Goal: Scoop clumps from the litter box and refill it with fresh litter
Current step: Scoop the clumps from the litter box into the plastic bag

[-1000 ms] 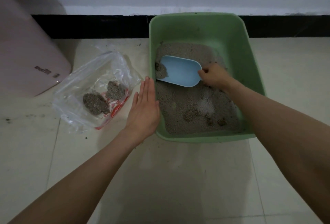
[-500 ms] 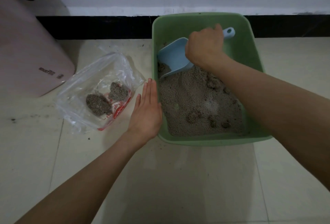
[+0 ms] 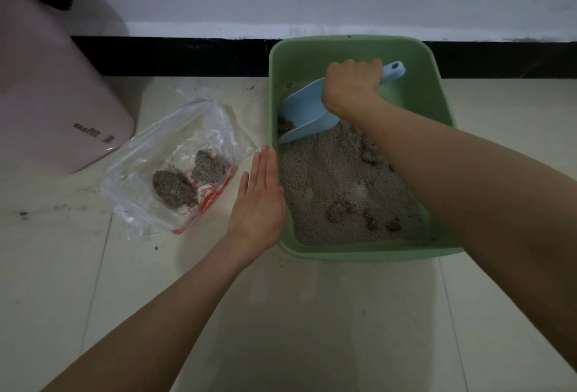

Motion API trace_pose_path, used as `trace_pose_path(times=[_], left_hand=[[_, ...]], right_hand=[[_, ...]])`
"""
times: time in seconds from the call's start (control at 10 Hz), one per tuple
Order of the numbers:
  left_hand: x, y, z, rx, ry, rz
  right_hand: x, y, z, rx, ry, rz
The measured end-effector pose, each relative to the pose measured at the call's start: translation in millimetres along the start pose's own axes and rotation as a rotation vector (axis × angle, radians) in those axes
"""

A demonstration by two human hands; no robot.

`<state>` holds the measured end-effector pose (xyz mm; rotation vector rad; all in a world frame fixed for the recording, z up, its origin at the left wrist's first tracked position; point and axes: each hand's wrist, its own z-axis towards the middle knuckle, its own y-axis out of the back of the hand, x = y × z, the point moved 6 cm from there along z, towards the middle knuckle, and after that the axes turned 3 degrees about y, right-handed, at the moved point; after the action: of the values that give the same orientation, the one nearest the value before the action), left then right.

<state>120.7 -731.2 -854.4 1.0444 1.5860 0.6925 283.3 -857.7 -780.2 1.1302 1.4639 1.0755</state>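
— Since a second ago the right hand has swung the pale blue plastic scoop from lying flat on the litter to a steep tilt at the far left corner of the box; over the last half second it has barely shifted.

— How are the hands set?

— That right hand is fisted round the scoop's handle, whose holed end sticks out past the knuckles toward the far wall. The scoop's mouth points down and left, its lip touching the grey granular litter, with a dark clump just inside it. The left hand lies flat and spread, fingers straight and together, its edge against the outside of the left wall of the green rectangular plastic litter box, holding nothing.

— And the rest of the clumps?

— Several darker lumps sit in the litter near the front wall. Two grey clumps lie inside the clear plastic bag with red print, on the tiled floor just left of the box. A pink rounded container stands far left, by the wall.
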Motion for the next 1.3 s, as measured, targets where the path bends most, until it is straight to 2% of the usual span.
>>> trace_pose_path(times=[0.1,0.2,0.4,0.6,0.8,1.1,1.3], left_hand=[[0,-1,0,0.005,-0.001,-0.006],[1,-1,0,0.009,0.001,-0.009],[1,0,1,0.006,0.000,-0.003],[0,0,0,0.007,0.010,0.005],[1,0,1,0.005,0.014,0.012],[0,1,-1,0.003,0.008,0.012],[-1,2,-2,0.007,0.013,0.005]], right_hand=[[-4,-1,8,-0.059,0.055,0.005],[-26,-23,6,-0.027,0.053,0.080],[-52,-45,-26,-0.111,0.098,0.281],[-72,-85,-43,-0.050,-0.041,0.593],[-76,-101,-57,-0.079,-0.123,0.748],[-84,-85,-63,-0.090,-0.156,0.550],[-85,-80,-64,-0.079,-0.176,0.532]])
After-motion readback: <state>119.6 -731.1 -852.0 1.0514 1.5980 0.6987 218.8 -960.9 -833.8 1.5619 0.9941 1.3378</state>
